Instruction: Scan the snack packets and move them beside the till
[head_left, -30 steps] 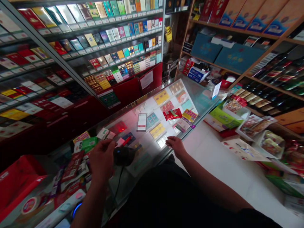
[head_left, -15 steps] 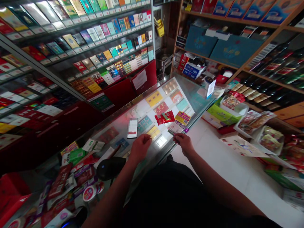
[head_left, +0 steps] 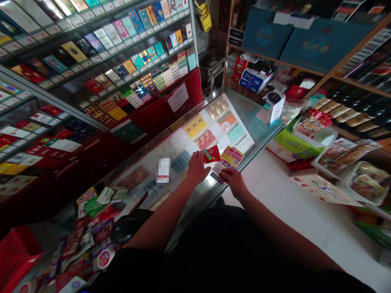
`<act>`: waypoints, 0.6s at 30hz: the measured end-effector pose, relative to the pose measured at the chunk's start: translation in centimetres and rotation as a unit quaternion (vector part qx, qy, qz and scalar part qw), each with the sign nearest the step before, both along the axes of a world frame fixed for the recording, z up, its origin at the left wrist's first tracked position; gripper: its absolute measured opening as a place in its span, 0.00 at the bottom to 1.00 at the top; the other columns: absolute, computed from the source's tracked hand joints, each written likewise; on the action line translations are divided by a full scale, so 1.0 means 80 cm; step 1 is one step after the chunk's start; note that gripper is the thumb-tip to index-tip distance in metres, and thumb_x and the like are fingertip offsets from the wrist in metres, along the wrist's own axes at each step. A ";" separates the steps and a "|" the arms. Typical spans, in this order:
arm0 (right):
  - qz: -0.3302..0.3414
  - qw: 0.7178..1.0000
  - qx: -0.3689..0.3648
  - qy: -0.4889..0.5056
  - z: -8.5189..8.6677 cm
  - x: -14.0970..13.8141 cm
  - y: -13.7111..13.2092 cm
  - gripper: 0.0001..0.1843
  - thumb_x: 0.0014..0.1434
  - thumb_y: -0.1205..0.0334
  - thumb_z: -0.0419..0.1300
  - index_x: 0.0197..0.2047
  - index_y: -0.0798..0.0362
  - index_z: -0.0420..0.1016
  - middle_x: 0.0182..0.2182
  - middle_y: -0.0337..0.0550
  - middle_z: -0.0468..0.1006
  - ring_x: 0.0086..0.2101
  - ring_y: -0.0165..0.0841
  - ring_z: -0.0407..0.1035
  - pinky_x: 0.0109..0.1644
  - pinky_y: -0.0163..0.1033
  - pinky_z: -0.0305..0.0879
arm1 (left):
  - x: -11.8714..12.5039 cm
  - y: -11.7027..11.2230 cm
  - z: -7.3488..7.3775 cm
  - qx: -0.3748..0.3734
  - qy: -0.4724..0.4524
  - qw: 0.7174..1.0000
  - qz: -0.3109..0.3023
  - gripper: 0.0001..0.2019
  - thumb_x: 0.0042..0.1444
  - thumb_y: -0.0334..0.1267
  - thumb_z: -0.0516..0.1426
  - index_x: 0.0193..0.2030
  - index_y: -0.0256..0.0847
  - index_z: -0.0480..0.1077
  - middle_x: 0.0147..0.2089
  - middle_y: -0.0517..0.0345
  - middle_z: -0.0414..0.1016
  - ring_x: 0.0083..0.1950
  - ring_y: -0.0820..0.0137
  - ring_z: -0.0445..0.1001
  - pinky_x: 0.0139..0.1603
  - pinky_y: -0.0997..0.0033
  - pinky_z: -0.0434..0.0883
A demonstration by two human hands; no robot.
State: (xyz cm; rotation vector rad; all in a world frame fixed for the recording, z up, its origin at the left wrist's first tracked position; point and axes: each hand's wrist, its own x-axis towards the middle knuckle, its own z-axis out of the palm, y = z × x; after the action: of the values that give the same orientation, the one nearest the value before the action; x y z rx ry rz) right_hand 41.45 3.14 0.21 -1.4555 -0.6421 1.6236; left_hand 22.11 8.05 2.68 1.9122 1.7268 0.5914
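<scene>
My left hand [head_left: 198, 168] reaches over the glass counter [head_left: 262, 140], thumb apart from the fingers. Its fingertips are at the left edge of a shiny red snack packet [head_left: 211, 154]; whether they press on it is hard to see. My right hand [head_left: 234, 182], fingers closed, pinches a small flat pale-pink packet [head_left: 218, 167] with a dark strip at its near edge. Just behind lies a yellow-and-pink packet [head_left: 232, 155], with something purple beneath. To the left of my left hand a phone [head_left: 163, 171] with a blurred-out screen lies on the glass.
A black scanner-like device [head_left: 126, 228] and a heap of sweets packets [head_left: 82, 244] occupy the counter's left end. A code stand [head_left: 277, 110] is at the far right corner. Tubs of snacks [head_left: 330, 134] stand right of the floor. Shelves of cigarette packs [head_left: 128, 73] line the back.
My left hand has moved right and forward from beside the phone to the red packet, and its thumb has spread. The right hand keeps hold of the pale-pink packet. The view has shifted slightly.
</scene>
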 end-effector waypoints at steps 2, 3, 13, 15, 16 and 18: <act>0.016 1.000 0.002 -0.005 -0.002 0.004 0.005 0.22 0.42 0.52 0.75 0.38 0.54 0.78 0.28 0.44 0.82 0.29 0.37 0.77 0.36 0.43 0.75 | 0.006 0.009 -0.006 -0.005 0.012 1.000 0.009 0.41 0.50 0.35 0.68 0.70 0.39 0.59 0.73 0.34 0.61 0.75 0.45 0.57 0.74 0.45 0.54; 0.022 1.000 0.005 -0.011 -0.002 0.006 0.008 0.22 0.42 0.52 0.75 0.38 0.54 0.78 0.28 0.44 0.83 0.29 0.37 0.77 0.36 0.43 0.74 | 0.008 0.013 -0.008 -0.008 0.018 1.000 0.011 0.41 0.49 0.35 0.69 0.70 0.39 0.60 0.73 0.33 0.60 0.75 0.44 0.57 0.74 0.45 0.54; 0.067 0.997 0.026 -0.025 -0.004 0.018 0.038 0.19 0.44 0.52 0.72 0.37 0.54 0.78 0.29 0.45 0.84 0.29 0.36 0.76 0.36 0.42 0.71 | 0.023 0.047 -0.019 -0.043 0.101 0.994 0.009 0.27 0.53 0.38 0.67 0.60 0.39 0.67 0.58 0.37 0.75 0.61 0.48 0.71 0.63 0.51 0.63; 0.073 0.997 0.027 -0.029 -0.002 0.019 0.042 0.19 0.44 0.53 0.72 0.36 0.54 0.78 0.29 0.45 0.84 0.30 0.37 0.77 0.36 0.42 0.71 | 0.024 0.048 -0.019 -0.032 0.103 0.994 0.009 0.28 0.53 0.41 0.67 0.60 0.39 0.67 0.60 0.37 0.74 0.61 0.48 0.70 0.63 0.52 0.63; 0.076 0.996 0.028 -0.033 -0.001 0.020 0.043 0.18 0.44 0.53 0.72 0.36 0.54 0.78 0.29 0.45 0.84 0.29 0.37 0.77 0.36 0.42 0.71 | 0.026 0.048 -0.018 -0.026 0.104 0.994 0.005 0.30 0.52 0.42 0.68 0.60 0.39 0.67 0.61 0.37 0.73 0.62 0.48 0.70 0.64 0.52 0.62; 0.079 0.996 0.027 -0.035 0.001 0.020 0.044 0.18 0.43 0.54 0.71 0.36 0.54 0.78 0.28 0.45 0.83 0.29 0.36 0.77 0.36 0.41 0.70 | 0.028 0.046 -0.016 -0.020 0.113 0.993 0.001 0.31 0.51 0.41 0.68 0.61 0.39 0.67 0.64 0.38 0.71 0.64 0.49 0.68 0.64 0.53 0.62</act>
State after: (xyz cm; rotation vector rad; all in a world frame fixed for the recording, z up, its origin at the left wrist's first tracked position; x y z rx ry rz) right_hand 43.08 6.62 0.28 -1.4580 -0.8519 1.6676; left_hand 24.32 11.72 1.40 2.0145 1.8621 0.3495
